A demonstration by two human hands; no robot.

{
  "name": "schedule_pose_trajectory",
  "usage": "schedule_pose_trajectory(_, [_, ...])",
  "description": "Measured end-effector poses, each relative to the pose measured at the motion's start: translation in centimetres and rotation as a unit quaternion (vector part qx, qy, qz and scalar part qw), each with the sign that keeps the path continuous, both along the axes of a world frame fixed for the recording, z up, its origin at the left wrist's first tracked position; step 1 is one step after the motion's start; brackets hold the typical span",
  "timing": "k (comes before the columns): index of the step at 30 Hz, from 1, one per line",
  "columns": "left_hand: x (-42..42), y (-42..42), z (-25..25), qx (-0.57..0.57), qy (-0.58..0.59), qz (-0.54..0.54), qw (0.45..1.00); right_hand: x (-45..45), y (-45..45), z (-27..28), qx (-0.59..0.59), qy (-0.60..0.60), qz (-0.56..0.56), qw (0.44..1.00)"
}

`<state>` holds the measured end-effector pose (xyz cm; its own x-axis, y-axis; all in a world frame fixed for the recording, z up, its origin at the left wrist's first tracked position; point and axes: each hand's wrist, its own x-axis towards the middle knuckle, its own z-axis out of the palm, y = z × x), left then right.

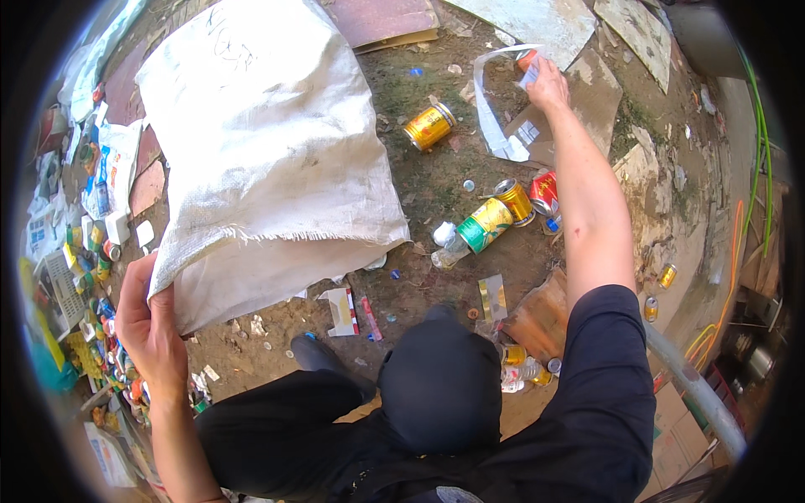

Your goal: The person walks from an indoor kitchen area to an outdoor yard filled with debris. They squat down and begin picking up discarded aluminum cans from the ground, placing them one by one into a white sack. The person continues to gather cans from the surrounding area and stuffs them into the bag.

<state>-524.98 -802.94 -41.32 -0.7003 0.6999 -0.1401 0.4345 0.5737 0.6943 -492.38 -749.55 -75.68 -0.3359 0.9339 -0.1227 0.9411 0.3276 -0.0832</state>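
My left hand (151, 327) pinches the open mouth edge of a white woven sack (270, 132), which lies flat before me with faint handwriting on it. At the upper right, my right hand (549, 87) reaches to the end of a white plastic strip (487, 113). A red object (526, 60), perhaps a can, shows beside those fingertips; whether the hand grips it or the strip is hidden. A gold can (430, 126) lies between the sack and that strip. Nearer me are a green-and-yellow can (485, 225), another gold can (514, 202) and a red can (544, 193).
Piled cans and packaging (104, 314) line the left side. Cardboard sheets (383, 22) lie at the back. A metal pipe (698, 390) curves along the lower right, below an orange cable (732, 276). Plastic bottles (522, 372) lie near my knee.
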Motion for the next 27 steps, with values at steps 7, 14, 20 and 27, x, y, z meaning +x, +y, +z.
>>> schedule_pose_trajectory(7, [-0.9, -2.4, -0.3, -0.026, 0.052, -0.001, 0.998, -1.7, -1.7, 2.1, -0.039, -0.166, 0.019, 0.985])
schedule_pose_trajectory(14, [-1.8, -2.2, -0.8, -0.004, 0.057, -0.001, 0.998, 3.4, -1.1, 0.3, -0.055, -0.067, 0.102, 0.991])
schedule_pose_trajectory(20, [-1.8, -1.4, -1.2, -0.011, 0.078, -0.01, 0.997, 6.8, -4.7, 1.8, -0.092, 0.115, 0.029, 0.989])
schedule_pose_trajectory(27, [-1.4, -2.6, -1.3, 0.024, 0.028, 0.041, 0.999, 13.1, -15.5, 6.5, -0.137, 0.103, 0.05, 0.984])
